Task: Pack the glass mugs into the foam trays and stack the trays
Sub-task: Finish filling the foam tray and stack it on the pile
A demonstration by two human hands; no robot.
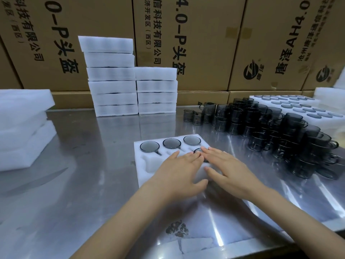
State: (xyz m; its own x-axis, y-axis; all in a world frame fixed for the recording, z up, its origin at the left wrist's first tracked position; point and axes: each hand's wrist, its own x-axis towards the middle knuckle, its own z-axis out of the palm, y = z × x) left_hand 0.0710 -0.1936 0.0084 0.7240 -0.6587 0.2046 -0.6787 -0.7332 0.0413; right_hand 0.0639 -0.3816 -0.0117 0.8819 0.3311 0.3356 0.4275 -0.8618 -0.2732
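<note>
Both hands flat and open, left hand (pixel 180 170) and right hand (pixel 226 168) pressing down on the foam tray (pixel 139 165) mid-worktop, likely seating a fourth mug (pixel 198 150) beside three mugs (pixel 171 143) already snug along its far edge.

Two bare forearms are shown; the left hand (pixel 182 166) and right hand (pixel 230 168) are ungloved, without sleeves or jewellery visible.
</note>
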